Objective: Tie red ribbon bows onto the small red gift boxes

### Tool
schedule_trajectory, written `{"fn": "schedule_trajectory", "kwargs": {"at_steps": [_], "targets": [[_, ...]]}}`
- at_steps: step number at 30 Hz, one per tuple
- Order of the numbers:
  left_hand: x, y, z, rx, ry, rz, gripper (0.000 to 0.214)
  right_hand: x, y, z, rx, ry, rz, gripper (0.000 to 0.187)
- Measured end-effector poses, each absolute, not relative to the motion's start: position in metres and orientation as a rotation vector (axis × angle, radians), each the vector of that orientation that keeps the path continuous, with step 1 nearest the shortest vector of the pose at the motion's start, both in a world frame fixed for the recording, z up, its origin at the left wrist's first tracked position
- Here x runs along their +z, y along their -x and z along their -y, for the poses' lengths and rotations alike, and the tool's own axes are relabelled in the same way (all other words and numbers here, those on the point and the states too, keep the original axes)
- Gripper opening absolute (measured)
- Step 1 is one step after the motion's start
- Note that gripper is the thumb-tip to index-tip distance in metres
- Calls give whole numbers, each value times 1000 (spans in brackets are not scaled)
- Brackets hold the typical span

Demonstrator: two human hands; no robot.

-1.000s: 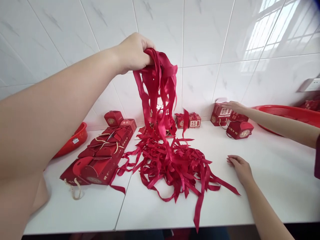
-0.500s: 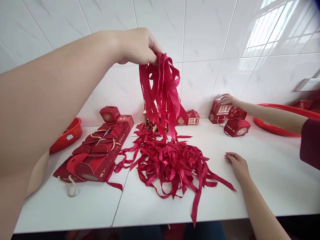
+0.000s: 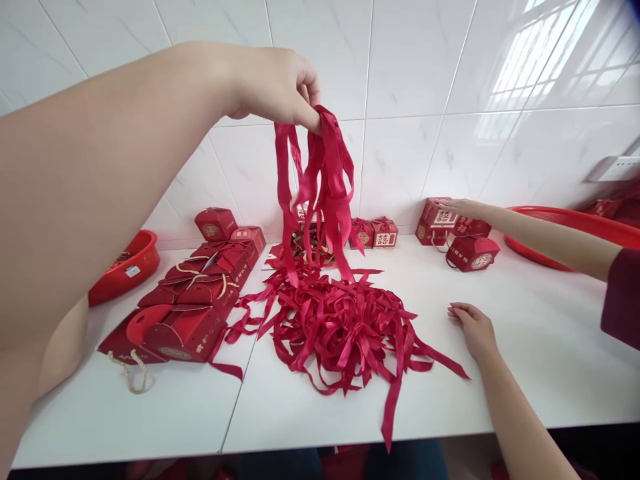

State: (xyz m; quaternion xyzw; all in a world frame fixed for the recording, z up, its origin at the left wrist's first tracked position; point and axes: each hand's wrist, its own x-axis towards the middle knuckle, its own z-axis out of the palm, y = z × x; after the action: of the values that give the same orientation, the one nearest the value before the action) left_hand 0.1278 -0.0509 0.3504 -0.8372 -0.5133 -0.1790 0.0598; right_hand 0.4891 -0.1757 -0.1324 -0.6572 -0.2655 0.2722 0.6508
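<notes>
My left hand [image 3: 285, 87] is raised in front of the tiled wall, thumb and fingers closed on a bunch of red ribbons [image 3: 333, 177]. The strands hang down, their lower ends close above a tangled heap of red ribbons [image 3: 345, 327] on the white table. To the right of that heap, my right hand [image 3: 474, 330] rests on the tabletop, holding nothing, its fingers loosely extended to the left. One long ribbon end trails from the heap toward the table's front edge.
Red gift boxes [image 3: 187, 330] with rope handles stand in rows at left, beside a red basin [image 3: 133, 267]. Small boxes [image 3: 385, 235] line the wall. At right, a co-worker's hand [image 3: 465, 208] touches a red box [image 3: 430, 230]; a large red tray [image 3: 555, 220] lies behind the arm.
The bunch in my left hand hangs thinner and more spread, and that hand has shifted slightly up. My right hand stays put. The co-worker's hand has flattened and moved a little left on the box.
</notes>
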Motion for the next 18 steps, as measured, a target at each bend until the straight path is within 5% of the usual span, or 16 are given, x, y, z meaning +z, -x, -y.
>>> {"fn": "schedule_trajectory", "kwargs": {"at_steps": [11,18], "targets": [[355,-122,53,-568,2625,1425,39,-129,-487,176,614,1494,590,27],[352,-124,63,-661,2577,1410,53,-128,-485,178,603,1493,614,27]]}}
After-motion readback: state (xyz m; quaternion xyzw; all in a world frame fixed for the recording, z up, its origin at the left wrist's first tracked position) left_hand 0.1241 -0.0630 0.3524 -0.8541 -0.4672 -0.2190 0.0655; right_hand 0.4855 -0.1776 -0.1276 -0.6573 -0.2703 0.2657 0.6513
